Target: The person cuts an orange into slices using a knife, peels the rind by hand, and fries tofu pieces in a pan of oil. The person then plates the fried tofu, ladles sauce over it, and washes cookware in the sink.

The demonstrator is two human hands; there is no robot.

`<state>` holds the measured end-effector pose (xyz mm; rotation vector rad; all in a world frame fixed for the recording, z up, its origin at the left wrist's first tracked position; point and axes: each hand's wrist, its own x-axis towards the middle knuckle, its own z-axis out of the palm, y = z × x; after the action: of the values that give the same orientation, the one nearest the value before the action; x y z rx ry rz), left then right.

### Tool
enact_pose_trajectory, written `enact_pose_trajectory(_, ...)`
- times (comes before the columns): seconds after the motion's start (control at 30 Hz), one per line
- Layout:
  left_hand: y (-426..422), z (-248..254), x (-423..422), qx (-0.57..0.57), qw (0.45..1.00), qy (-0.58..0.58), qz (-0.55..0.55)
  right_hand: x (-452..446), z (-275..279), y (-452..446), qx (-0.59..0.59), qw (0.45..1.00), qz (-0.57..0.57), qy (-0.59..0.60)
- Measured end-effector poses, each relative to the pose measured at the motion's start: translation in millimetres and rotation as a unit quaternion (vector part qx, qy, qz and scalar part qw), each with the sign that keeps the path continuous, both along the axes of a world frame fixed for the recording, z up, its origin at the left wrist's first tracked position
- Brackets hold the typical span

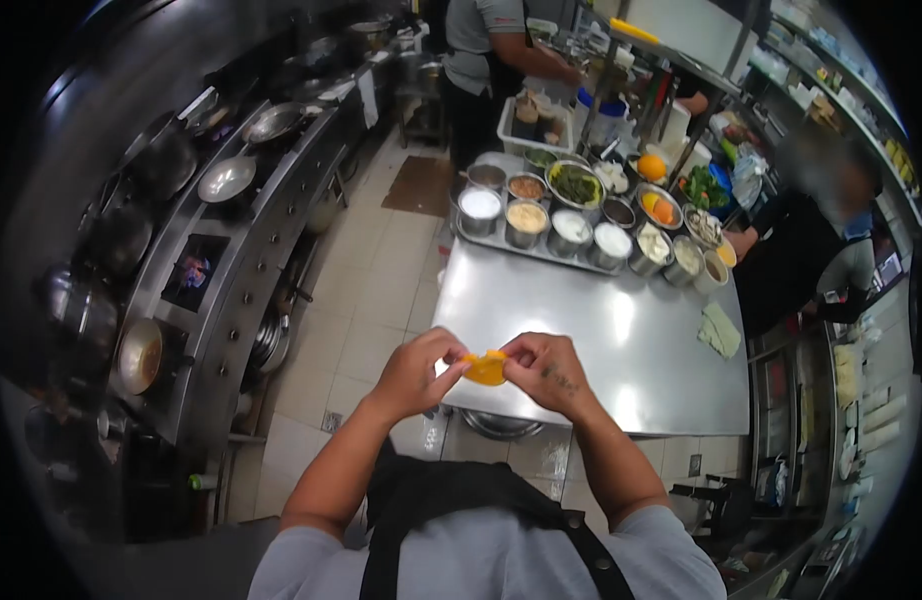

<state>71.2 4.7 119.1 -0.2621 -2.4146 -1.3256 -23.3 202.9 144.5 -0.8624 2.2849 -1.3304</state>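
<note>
Between my two hands is a thin, bright orange-yellow piece that looks like an orange slice (487,370), with an uneven top edge. My left hand (421,370) pinches its left side between thumb and fingers. On the right side, my right hand (543,368) grips it the same way. Both hands hold it up above the front edge of the steel table (541,310). The fingertips cover the ends of the piece, and its fine surface is too small to make out.
Metal containers of powders and chopped ingredients (526,220) line the table's far side, with an orange (651,167) behind. A green cloth (719,331) lies at right. The stove (231,260) with pans runs along the left. Co-workers stand at the back (476,60) and right (796,240).
</note>
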Motion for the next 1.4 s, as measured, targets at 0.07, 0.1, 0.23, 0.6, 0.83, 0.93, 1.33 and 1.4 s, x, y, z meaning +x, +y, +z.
enact_pose_trajectory(0.07, -30.2, -5.5, 13.3, 0.016, 1.000, 0.001, 0.022, 2.9, -11.5, -35.4, -0.006, 1.000, 0.012, -0.021)
enact_pose_trajectory(0.1, -48.0, -7.9, 20.1, 0.039, 0.998, -0.015, 0.041, 6.5, -13.1, -55.6, -0.007, 0.999, 0.016, -0.031)
enact_pose_trajectory(0.23, -137.4, -22.9, 46.4, 0.089, 0.992, -0.028, 0.086, 25.3, -15.1, -149.4, -0.018, 0.998, 0.040, -0.035)
enact_pose_trajectory(0.6, -337.4, -14.2, 93.9, 0.144, 0.976, 0.031, 0.160, 58.2, 1.6, -350.1, -0.055, 0.998, 0.042, -0.003)
enact_pose_trajectory(0.83, -370.9, -9.1, 87.3, 0.188, 0.966, 0.065, 0.166, 57.5, 6.6, -383.0, -0.071, 0.996, 0.045, 0.011)
enact_pose_trajectory(0.93, -375.7, -11.4, 75.5, 0.234, 0.954, 0.078, 0.170, 51.8, 8.1, -387.8, -0.081, 0.996, 0.035, 0.007)
enact_pose_trajectory(1.33, -375.0, 10.2, -2.8, 0.305, 0.938, 0.075, 0.149, -15.0, 6.1, -383.9, -0.138, 0.990, -0.010, 0.004)
enact_pose_trajectory(1.4, -373.1, 17.6, -20.8, 0.309, 0.939, 0.060, 0.141, -31.6, 7.0, -380.4, -0.150, 0.988, -0.016, 0.012)
